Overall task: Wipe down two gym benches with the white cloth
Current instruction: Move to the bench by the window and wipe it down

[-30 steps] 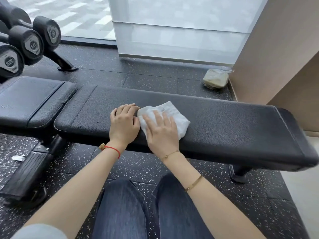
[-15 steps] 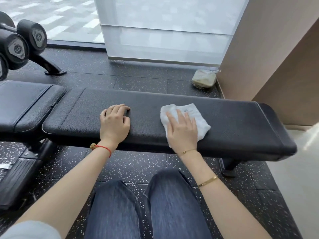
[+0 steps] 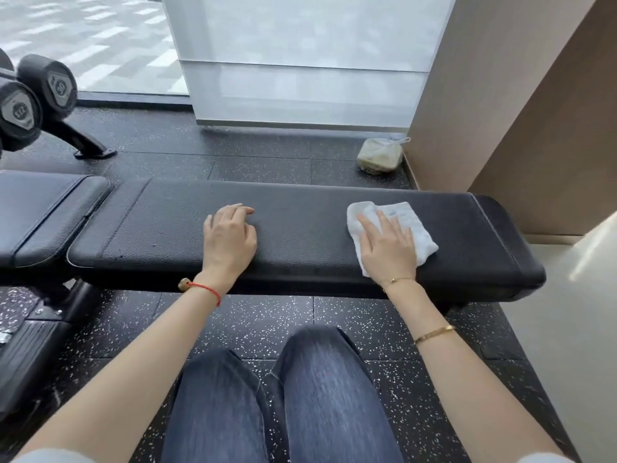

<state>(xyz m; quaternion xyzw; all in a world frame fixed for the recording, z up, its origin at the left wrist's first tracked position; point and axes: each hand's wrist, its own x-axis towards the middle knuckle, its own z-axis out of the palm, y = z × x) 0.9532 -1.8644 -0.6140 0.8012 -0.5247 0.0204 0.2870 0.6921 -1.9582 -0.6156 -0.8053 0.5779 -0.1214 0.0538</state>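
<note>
Right hand (image 3: 389,243) is flat on the white cloth (image 3: 400,228), fingers straight, pressing it into the table (image 3: 300,228) pad. Left hand (image 3: 230,240) just rests on the pad with relaxed fingers, holding nothing. The pad runs long left to right, and the cloth sits well out past the left hand, near the right end. I'd guess only that short stretch beyond the cloth is left this way.
</note>
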